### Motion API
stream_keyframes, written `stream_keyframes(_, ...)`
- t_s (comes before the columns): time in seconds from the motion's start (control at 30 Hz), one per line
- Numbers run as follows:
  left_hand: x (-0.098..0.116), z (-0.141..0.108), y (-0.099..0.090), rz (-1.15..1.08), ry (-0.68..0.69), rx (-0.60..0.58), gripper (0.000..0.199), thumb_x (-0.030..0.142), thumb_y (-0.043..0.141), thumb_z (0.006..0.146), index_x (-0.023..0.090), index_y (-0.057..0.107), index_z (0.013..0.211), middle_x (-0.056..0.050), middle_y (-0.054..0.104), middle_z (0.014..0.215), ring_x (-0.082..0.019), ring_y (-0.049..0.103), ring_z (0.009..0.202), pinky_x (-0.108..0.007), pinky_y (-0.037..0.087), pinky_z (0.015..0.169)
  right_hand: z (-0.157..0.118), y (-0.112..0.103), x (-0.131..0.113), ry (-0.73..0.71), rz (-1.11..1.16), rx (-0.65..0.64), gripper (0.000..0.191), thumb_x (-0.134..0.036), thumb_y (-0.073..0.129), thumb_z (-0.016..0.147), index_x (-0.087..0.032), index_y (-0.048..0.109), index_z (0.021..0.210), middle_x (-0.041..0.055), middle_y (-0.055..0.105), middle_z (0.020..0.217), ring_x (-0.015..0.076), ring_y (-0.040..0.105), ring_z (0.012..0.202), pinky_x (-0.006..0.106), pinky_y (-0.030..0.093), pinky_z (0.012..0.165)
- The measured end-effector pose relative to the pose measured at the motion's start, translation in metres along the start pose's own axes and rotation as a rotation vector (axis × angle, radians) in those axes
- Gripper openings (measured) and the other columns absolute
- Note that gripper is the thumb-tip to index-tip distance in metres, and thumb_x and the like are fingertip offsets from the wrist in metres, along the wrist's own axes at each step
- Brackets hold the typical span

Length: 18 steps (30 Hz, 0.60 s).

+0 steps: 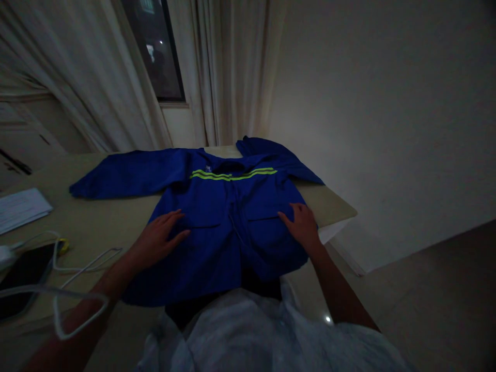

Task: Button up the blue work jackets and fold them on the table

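Observation:
A blue jacket [209,248] with yellow-green stripes across its chest lies spread out, front side up, its collar at the far side. Its left-hand sleeve stretches out flat, while the other sleeve bends back at the far right. On the jacket's left side rests my left hand [160,237], fingers apart, beside a pocket flap. My right hand [303,225] lies on the opposite side near the other flap, its fingers also spread. Neither hand grips the cloth. The jacket's lower hem hangs over the near table edge.
The jacket lies on a pale table [116,217], whose corner juts out at the right. At left are a stack of papers [24,209], a dark phone [27,279] and a looping white cable [81,297]. Curtains [240,72] and a wall [380,124] stand behind.

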<state>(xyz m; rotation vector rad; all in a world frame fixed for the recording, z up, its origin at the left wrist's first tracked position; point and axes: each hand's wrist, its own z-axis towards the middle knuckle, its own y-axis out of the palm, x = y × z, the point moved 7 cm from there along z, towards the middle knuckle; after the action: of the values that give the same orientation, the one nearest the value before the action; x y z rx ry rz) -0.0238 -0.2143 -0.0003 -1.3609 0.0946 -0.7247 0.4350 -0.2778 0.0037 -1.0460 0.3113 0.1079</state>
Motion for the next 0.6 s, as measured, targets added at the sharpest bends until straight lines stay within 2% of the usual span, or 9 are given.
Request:
stream_keyframes(0.07,-0.011,-0.046,-0.001,0.148,-0.037,0.021,0.072,0.067,0.045,0.095,0.021,0.057,0.149,-0.014,0.049,0.161,-0.036,0.044,0.149,-0.056,0.033,0.124,-0.023,-0.013,0.035,0.036,-0.089,-0.064,0.069,-0.068,0.053,0.097,-0.013,0.06,0.138,0.024,0.062,0.135,0.0392,0.058,0.127,0.057,0.044,0.11)
stream_keyframes(0.1,-0.01,-0.066,0.004,0.196,-0.051,0.023,0.073,0.066,0.043,0.096,0.021,0.053,0.153,-0.014,0.045,0.164,-0.037,0.04,0.152,-0.057,0.031,0.124,-0.031,-0.017,0.042,0.027,-0.111,-0.115,0.071,-0.068,0.052,0.097,-0.013,0.058,0.141,0.0243,0.061,0.138,0.0393,0.058,0.128,0.056,0.045,0.11)
stream_keyframes(0.17,0.004,-0.097,0.018,0.269,-0.102,0.043,0.073,0.063,0.04,0.099,0.02,0.048,0.157,-0.016,0.039,0.167,-0.037,0.035,0.155,-0.059,0.029,0.125,-0.039,-0.027,0.036,-0.017,-0.145,-0.187,0.071,-0.066,0.052,0.098,-0.013,0.056,0.144,0.0252,0.059,0.141,0.0404,0.056,0.13,0.057,0.044,0.11)
stream_keyframes(0.23,0.026,-0.115,0.031,0.322,-0.168,0.072,0.075,0.061,0.038,0.099,0.016,0.045,0.159,-0.019,0.034,0.169,-0.039,0.03,0.157,-0.061,0.027,0.124,-0.041,-0.039,0.005,-0.086,-0.141,-0.176,0.064,-0.063,0.053,0.099,-0.014,0.059,0.14,0.0252,0.058,0.144,0.0412,0.054,0.133,0.057,0.043,0.111)
stream_keyframes(0.3,0.047,-0.122,0.04,0.354,-0.204,0.079,0.079,0.062,0.038,0.098,0.014,0.044,0.16,-0.021,0.031,0.169,-0.04,0.027,0.158,-0.062,0.026,0.123,-0.046,-0.046,-0.042,-0.192,-0.047,-0.187,0.053,-0.059,0.057,0.1,-0.018,0.062,0.133,0.0206,0.062,0.14,0.0366,0.058,0.129,0.05,0.046,0.108)
stream_keyframes(0.4,0.065,-0.117,0.038,0.394,-0.235,0.05,0.079,0.061,0.037,0.098,0.012,0.045,0.159,-0.023,0.037,0.167,-0.04,0.032,0.155,-0.061,0.029,0.122,-0.076,-0.028,-0.108,-0.357,0.057,-0.462,0.033,-0.044,0.067,0.097,-0.024,0.065,0.123,0.0093,0.073,0.114,0.0258,0.07,0.099,0.035,0.055,0.085)
stream_keyframes(0.47,0.068,-0.112,0.032,0.423,-0.26,0.028,0.076,0.059,0.036,0.098,0.013,0.048,0.157,-0.024,0.042,0.164,-0.041,0.036,0.153,-0.061,0.032,0.119,-0.101,-0.013,-0.131,-0.381,-0.009,-0.574,0.023,-0.026,0.065,0.096,-0.025,0.066,0.119,0.0066,0.074,0.102,0.0222,0.07,0.085,0.03,0.053,0.073)
stream_keyframes(0.53,0.07,-0.108,0.028,0.444,-0.256,0.007,0.076,0.06,0.038,0.097,0.013,0.05,0.156,-0.024,0.044,0.162,-0.042,0.039,0.152,-0.062,0.034,0.117,-0.12,-0.008,-0.144,-0.398,-0.043,-0.539,0.033,-0.012,0.058,0.096,-0.024,0.065,0.126,0.0087,0.073,0.102,0.0214,0.07,0.086,0.03,0.052,0.073)
stream_keyframes(0.6,0.074,-0.107,0.026,0.459,-0.236,-0.004,0.077,0.061,0.039,0.096,0.013,0.05,0.156,-0.025,0.043,0.162,-0.042,0.039,0.151,-0.062,0.034,0.117,-0.136,-0.008,-0.155,-0.476,-0.008,-0.48,0.047,-0.008,0.055,0.096,-0.021,0.058,0.142,0.0117,0.071,0.109,0.0225,0.068,0.092,0.032,0.052,0.076)
